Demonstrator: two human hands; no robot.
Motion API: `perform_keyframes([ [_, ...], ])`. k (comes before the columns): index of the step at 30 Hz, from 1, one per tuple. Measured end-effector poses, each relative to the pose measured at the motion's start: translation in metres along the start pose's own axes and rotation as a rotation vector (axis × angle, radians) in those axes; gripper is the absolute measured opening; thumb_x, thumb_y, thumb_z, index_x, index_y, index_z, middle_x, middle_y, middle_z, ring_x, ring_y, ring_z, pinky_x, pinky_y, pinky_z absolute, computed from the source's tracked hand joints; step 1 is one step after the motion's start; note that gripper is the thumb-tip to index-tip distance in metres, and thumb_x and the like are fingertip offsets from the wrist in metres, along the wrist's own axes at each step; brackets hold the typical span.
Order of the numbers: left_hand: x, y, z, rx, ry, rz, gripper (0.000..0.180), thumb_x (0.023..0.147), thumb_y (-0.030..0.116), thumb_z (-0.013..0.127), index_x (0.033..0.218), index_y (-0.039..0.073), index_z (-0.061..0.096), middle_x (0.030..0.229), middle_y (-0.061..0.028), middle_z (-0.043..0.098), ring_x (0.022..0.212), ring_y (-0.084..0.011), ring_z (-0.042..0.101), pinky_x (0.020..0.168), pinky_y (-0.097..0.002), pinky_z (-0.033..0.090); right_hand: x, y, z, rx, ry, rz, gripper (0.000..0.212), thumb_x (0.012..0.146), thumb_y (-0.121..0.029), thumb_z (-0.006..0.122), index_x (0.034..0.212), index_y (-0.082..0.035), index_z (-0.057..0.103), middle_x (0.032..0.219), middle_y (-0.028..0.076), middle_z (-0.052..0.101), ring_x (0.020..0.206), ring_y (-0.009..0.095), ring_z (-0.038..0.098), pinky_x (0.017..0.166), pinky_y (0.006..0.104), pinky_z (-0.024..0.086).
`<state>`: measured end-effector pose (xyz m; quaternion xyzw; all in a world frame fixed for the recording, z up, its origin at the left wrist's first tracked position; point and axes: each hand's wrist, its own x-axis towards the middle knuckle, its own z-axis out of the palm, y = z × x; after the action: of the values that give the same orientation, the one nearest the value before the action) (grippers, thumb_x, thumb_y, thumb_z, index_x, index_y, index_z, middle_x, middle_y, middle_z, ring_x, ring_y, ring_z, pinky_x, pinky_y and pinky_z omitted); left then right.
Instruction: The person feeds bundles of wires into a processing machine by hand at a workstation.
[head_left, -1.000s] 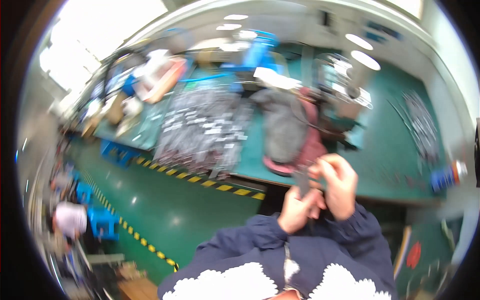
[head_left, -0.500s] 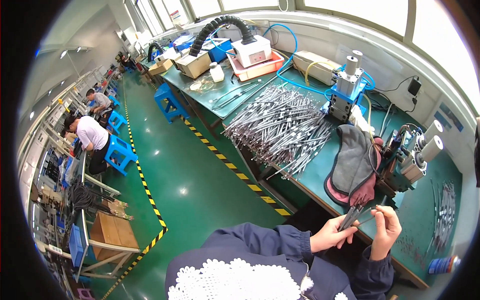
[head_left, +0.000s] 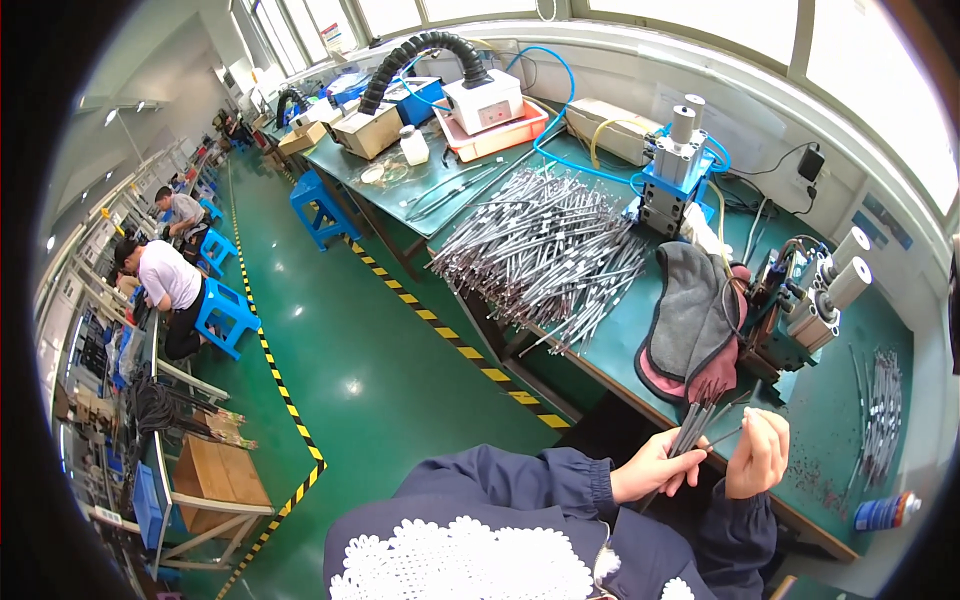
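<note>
My left hand [head_left: 655, 468] is wrapped round a bundle of thin grey cable pieces [head_left: 692, 428], whose dark reddish ends fan out above the fingers. Close on its right, my right hand [head_left: 757, 455] has its fingers drawn together at the end of one thin cable piece slanting up from the bundle; its fingertips are partly hidden. Both hands are at the table's front edge. Just beyond them lies a grey cloth with pink edging [head_left: 683, 315]. A large heap of similar cable pieces [head_left: 550, 250] covers the table to the left.
Two small presses with white cylinders stand behind, one blue-topped [head_left: 675, 175], one to the right [head_left: 805, 310]. A smaller row of cable pieces [head_left: 882, 410] and a spray can [head_left: 885, 511] are at right. Farther left are an orange tray [head_left: 495, 140], blue stools [head_left: 322, 210] and two seated people.
The whole view has shifted slightly left. The bundle in my left hand shows more fanned out, and my right fingers have come down a little beside it.
</note>
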<state>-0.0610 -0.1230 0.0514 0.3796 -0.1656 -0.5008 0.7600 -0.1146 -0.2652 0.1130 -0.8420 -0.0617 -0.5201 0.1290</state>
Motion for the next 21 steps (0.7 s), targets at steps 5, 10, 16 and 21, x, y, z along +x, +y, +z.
perform_keyframes([
  [5, 0.009, -0.003, 0.001, -0.019, 0.013, -0.044, 0.022, 0.091, 0.021, 0.055, 0.106, 0.004, 0.051, 0.067, -0.005, 0.06, 0.039, -0.0059, 0.046, 0.037, -0.0173, 0.032, -0.023, 0.01, 0.004, 0.283, 0.097, 0.604, 0.024, 0.087, 0.0, 0.054, 0.111, 0.003, 0.056, 0.086, 0.011, 0.065, 0.078, 0.018, 0.06, 0.075, 0.0307, 0.048],
  [10, 0.016, 0.011, 0.001, 0.033, 0.229, -0.079, 0.019, 0.092, 0.019, 0.053, 0.104, 0.004, 0.051, 0.068, -0.0073, 0.061, 0.042, -0.0085, 0.05, 0.037, -0.0183, 0.036, -0.023, 0.003, 0.022, 0.784, -0.059, 1.059, 0.026, 0.092, -0.01, 0.053, 0.115, 0.002, 0.052, 0.105, 0.012, 0.062, 0.098, 0.015, 0.058, 0.081, 0.0278, 0.047],
  [16, 0.033, -0.001, 0.003, 0.058, 0.202, 0.016, 0.022, 0.091, 0.016, 0.055, 0.108, 0.002, 0.05, 0.069, -0.0098, 0.062, 0.043, -0.0123, 0.052, 0.038, -0.0205, 0.038, -0.035, 0.015, 0.034, 1.032, 0.052, 1.385, 0.017, 0.088, -0.016, 0.06, 0.092, 0.0, 0.063, 0.081, 0.006, 0.064, 0.07, 0.011, 0.059, 0.064, 0.0235, 0.047],
  [21, 0.041, -0.005, 0.014, 0.028, 0.178, -0.003, 0.023, 0.091, 0.015, 0.055, 0.109, 0.002, 0.051, 0.07, -0.0106, 0.062, 0.045, -0.0132, 0.054, 0.041, -0.0209, 0.04, -0.033, 0.024, 0.027, 1.054, 0.125, 1.458, 0.019, 0.087, -0.02, 0.061, 0.092, -0.002, 0.063, 0.076, 0.006, 0.063, 0.064, 0.009, 0.056, 0.061, 0.0221, 0.045],
])
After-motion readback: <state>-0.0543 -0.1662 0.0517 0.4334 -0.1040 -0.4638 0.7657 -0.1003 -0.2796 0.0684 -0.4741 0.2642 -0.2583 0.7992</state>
